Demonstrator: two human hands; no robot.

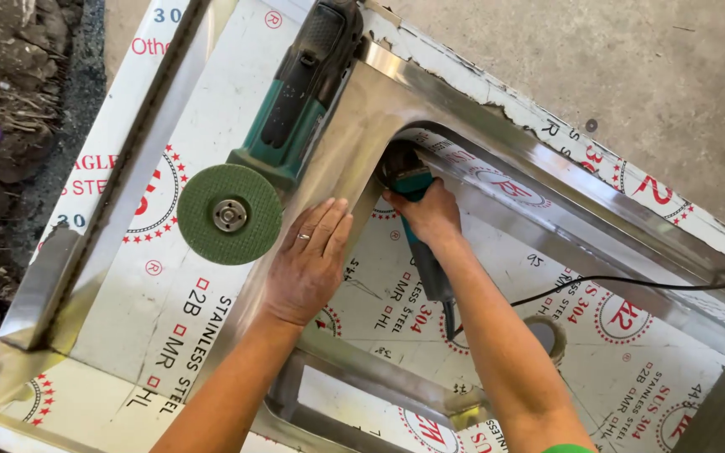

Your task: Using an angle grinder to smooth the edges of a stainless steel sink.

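My left hand [308,260] lies flat, fingers together, on a slanted stainless steel bar [354,134] of a metal frame. My right hand [425,214] grips a small teal and black angle grinder [413,180]. Its head is tucked under the curved inner corner of the frame, so its disc is hidden. Its body and black cable [631,283] run back along my forearm. A second, larger teal and black angle grinder [299,101] lies unheld on the sheet to the left, its green disc [229,215] facing up just left of my left hand.
The frame rests on stainless steel sheets [161,335] covered in white protective film with red and black print. A round hole [547,335] shows in the lower sheet. Bare concrete floor [631,67] lies at upper right, dirt and debris [2,126] at far left.
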